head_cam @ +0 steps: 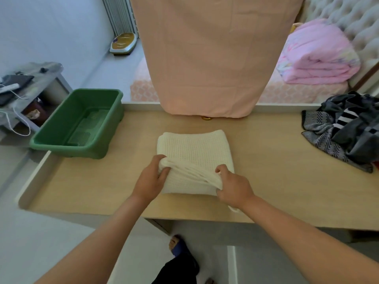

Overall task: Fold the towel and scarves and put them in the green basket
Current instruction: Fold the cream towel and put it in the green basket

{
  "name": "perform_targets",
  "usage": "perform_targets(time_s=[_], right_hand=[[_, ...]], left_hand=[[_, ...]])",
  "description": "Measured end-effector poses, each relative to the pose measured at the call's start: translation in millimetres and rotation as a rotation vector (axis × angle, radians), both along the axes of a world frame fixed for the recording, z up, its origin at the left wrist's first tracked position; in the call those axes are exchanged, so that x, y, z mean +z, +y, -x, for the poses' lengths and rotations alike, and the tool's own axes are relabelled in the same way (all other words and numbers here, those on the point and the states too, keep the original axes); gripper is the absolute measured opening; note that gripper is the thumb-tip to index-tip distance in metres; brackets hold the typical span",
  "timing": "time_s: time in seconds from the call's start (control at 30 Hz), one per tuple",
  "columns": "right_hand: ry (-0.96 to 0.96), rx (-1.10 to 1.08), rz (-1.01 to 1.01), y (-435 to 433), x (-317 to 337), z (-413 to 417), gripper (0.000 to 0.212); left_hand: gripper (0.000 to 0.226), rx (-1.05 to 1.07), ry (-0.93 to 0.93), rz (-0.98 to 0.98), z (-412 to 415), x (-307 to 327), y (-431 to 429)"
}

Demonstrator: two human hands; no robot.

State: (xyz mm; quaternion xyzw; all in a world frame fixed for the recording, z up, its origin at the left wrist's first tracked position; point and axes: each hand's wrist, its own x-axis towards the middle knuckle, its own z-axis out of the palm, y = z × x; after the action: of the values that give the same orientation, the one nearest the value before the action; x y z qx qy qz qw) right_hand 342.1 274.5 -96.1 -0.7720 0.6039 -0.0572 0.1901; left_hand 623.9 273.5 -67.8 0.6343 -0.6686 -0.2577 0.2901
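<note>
Left hand [150, 179]: clenched on the near-left corner of the cream towel [194, 152], fingers curled into a bunched fold of cloth.
Right hand [233, 186]: gripping the towel's near-right edge, with stretched strands of fabric running from it across to the left hand.
Towel: folded into a thick rectangle, lying flat on the table [276, 181] just beyond both hands, its near edge lifted by them.
Green basket [61, 144]: beyond and to the left of the left hand, well apart from the towel, sitting at the table's far-left corner with one end overhanging the edge; nothing visible inside.
Scarves [344, 130]: a loose dark heap of grey, black and striped cloth, far to the right of the right hand, at the table's right end.
Peach cloth [205, 58]: hangs straight beyond the towel, its lower hem reaching the table's far edge.
</note>
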Motion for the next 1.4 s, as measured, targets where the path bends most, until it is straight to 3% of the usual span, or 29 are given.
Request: perform_targets(time_s=[0.17, 0.47, 0.57, 0.67, 0.73, 0.9, 1.07, 1.23, 1.33, 1.4], right_hand=[[0.08, 0.052, -0.03, -80, 54, 2, 0.031], [0.505, 0.18, 0.127, -190, 37, -33, 0.035], [0.589, 0.182, 0.117, -211, 15, -41, 0.037], [0.541, 0.135, 0.051, -228, -7, -38, 0.038], [0.47, 0.103, 0.015, -237, -17, -35, 0.038], [0.44, 0.062, -0.018, -259, -42, -31, 0.039], [0.47, 0.043, -0.007, -274, -51, -29, 0.039], [0.412, 0.037, 0.234, -273, -59, -23, 0.038], [0.312, -0.003, 0.401, -268, -61, -18, 0.033], [0.298, -0.051, 0.371, -269, -59, -20, 0.036]], left_hand=[[0.035, 0.136, 0.014, -0.057, -7, 6, -57], [0.044, 0.212, -0.152, -0.337, -36, -16, -169], [0.057, 0.158, -0.131, -0.248, -36, -24, -192], [0.08, -0.227, -0.328, -0.153, -32, -34, -207], [0.075, -0.356, -0.487, -0.182, -33, -48, -221], [0.032, -0.209, -0.288, -0.303, -35, -65, -258], [0.03, -0.173, -0.207, -0.21, -31, -62, -282], [0.036, -0.226, -0.212, 0.331, -32, -53, -283], [0.032, -0.16, -0.091, 0.162, -32, -54, -281], [0.03, -0.061, -0.202, 0.012, -34, -62, -286]])
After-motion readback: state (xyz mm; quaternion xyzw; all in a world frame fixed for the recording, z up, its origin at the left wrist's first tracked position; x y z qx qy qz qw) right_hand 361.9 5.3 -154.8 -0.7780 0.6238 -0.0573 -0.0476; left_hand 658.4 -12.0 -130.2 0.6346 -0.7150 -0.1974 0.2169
